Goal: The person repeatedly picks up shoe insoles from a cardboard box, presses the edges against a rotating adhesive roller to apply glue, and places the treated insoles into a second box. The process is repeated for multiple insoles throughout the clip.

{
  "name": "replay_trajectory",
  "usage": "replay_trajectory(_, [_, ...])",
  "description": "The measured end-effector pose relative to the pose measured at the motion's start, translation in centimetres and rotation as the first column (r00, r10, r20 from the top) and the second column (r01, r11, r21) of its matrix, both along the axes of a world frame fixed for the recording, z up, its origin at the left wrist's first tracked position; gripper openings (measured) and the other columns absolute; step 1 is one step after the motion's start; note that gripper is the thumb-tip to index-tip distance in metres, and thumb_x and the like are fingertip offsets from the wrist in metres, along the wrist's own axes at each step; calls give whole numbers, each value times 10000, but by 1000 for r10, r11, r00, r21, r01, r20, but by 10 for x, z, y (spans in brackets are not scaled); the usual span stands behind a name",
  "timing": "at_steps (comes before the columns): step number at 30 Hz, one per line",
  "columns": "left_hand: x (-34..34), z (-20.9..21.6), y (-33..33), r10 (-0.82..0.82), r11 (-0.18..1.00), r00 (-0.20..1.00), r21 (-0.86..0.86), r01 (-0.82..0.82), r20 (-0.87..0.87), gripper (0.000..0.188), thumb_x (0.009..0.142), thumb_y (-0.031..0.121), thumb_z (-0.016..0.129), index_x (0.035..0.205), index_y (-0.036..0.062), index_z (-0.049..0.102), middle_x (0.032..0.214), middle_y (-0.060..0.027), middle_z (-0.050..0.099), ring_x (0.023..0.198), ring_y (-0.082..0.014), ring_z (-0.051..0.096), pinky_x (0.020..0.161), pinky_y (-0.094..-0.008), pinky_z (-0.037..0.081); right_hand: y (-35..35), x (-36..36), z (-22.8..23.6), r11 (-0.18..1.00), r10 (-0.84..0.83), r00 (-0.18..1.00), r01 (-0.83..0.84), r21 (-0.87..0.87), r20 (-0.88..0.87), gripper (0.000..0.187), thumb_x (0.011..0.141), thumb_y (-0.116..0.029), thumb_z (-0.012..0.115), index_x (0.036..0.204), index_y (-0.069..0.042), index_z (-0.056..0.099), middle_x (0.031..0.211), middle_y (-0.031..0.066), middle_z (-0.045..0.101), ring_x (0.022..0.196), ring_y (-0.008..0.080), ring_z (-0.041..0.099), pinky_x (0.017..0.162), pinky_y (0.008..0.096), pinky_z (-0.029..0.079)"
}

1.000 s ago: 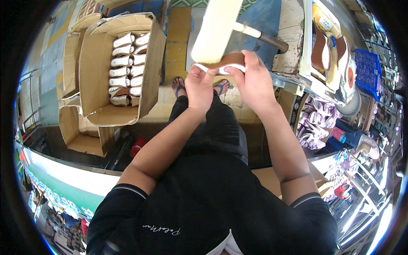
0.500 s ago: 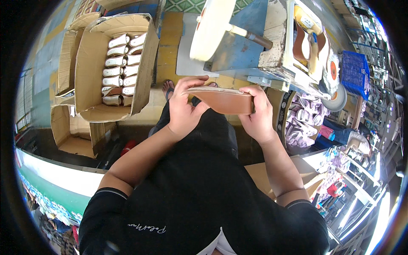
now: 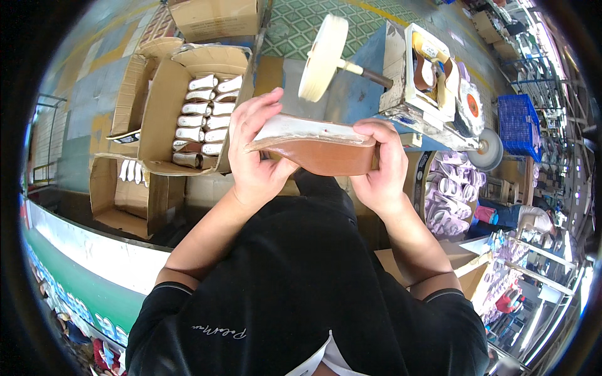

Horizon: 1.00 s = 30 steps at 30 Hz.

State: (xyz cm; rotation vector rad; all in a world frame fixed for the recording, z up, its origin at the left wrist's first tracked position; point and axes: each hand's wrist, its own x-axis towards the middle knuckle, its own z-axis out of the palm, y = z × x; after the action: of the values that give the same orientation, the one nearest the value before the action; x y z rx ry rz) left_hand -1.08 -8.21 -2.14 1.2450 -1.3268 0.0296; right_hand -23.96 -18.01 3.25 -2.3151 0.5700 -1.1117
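Note:
A brown wedge shoe sole [image 3: 329, 158] with a white top lies sideways between my two hands, in front of my body. My left hand [image 3: 252, 172] supports its tapered end on the left, thumb against the lower side and fingers stretched upward along the far side. At the thick heel end, my right hand [image 3: 384, 169] grips with the thumb on the top edge and the other fingers around the heel. Beyond the sole stands a pale round buffing wheel [image 3: 324, 57] on a shaft, apart from both hands.
Left of me, an open cardboard box [image 3: 157, 135] holds rows of white-topped soles. A tray [image 3: 433, 103] with brown soles sits on the blue machine at right. A grey disc wheel [image 3: 488, 150], a blue crate [image 3: 519, 125] and a pile of lilac sandals [image 3: 448, 194] are further right.
The sole has tilted, so more of its white top shows. My left fingers have lifted and spread away from its top edge. The view has shifted, showing more floor beyond the machine.

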Motion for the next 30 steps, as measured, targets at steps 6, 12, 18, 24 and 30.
replay_trajectory(6, [8, 21, 26, 71, 997, 995, -16, -70, 67, 907, 896, 487, 954, 1586, 28, 587, 1648, -234, 612, 1476, -433, 598, 1235, -545, 453, 24, 16, 7, 992, -34, 998, 26, 123, 60, 494, 870, 60, 824, 1321, -27, 641, 1207, 167, 720, 1075, 309, 738, 947, 383, 597])
replay_trajectory(12, [6, 32, 43, 90, 996, 996, -18, -91, -10, 919, 920, 351, 938, 1651, -13, 516, 1698, -252, 558, 1550, -443, 542, 1277, -555, 419, 33, 23, 12, 978, -32, 993, 8, 209, 111, 493, 907, 28, 847, 1348, -31, 634, 1205, 138, 705, 1058, 227, 719, 931, 343, 586])
replay_trajectory(18, [-7, 35, 47, -198, 979, 924, -113, 169, -328, 797, 1019, 107, 789, 1694, -87, 415, 1796, -308, 380, 1623, -371, 465, 1304, -492, 409, 36, 29, 18, 983, -42, 990, 17, 184, 136, 494, 913, 33, 843, 1355, -30, 631, 1198, 128, 704, 1047, 224, 715, 924, 342, 585])
replay_trajectory(24, [5, 30, 42, -186, 980, 925, -132, 150, -331, 589, 1056, 112, 773, 1583, -30, 551, 1708, -284, 504, 1592, -338, 499, 1289, -469, 425, 25, 33, 6, 980, -19, 997, 3, 197, 80, 472, 929, 32, 820, 1362, -24, 642, 1202, 136, 726, 1027, 234, 720, 912, 349, 593])
replay_trajectory(30, [30, -11, 15, -174, 937, 808, 157, 311, -563, 353, 1062, 58, 806, 1377, -13, 662, 1355, -161, 758, 1250, -216, 727, 1107, -379, 571, -4, 36, -46, 866, 23, 1000, -26, 499, 11, 467, 1048, -60, 842, 1444, 24, 609, 1258, 116, 771, 1147, 172, 765, 989, 342, 627])
